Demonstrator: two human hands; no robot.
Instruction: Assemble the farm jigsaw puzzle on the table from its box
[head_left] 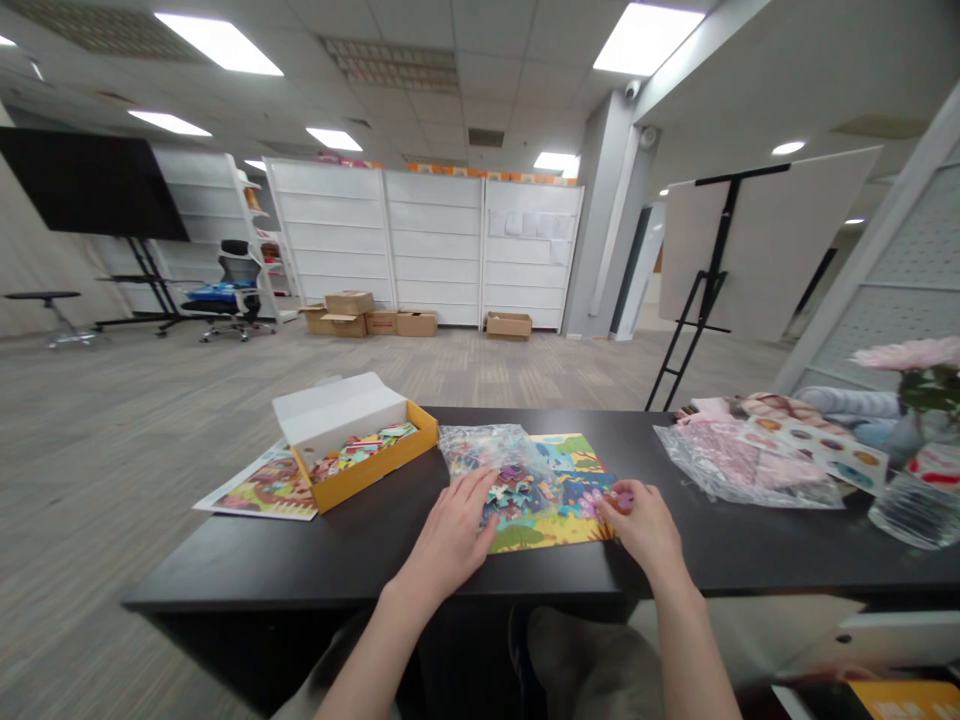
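Right hand had a little purple puzzle piece (625,497) pinched, left hand was just lying there open.
So the right hand (641,515) had thumb and fingertips clamped on that piece, over the right edge of the colourful puzzle (559,533), which lay between both hands. Left hand (456,522) was spread, thumb apart from the fingers, loose pieces (516,494) just right of its fingertips (couldn't tell if touching). Clear bag (480,440) sat just beyond it, yellow box (379,470) off to its left.

Premises appear to be an office: ceiling light panels (219,43), a swivel chair (240,268), a large wheeled screen (90,185) and white shelf units (435,240).
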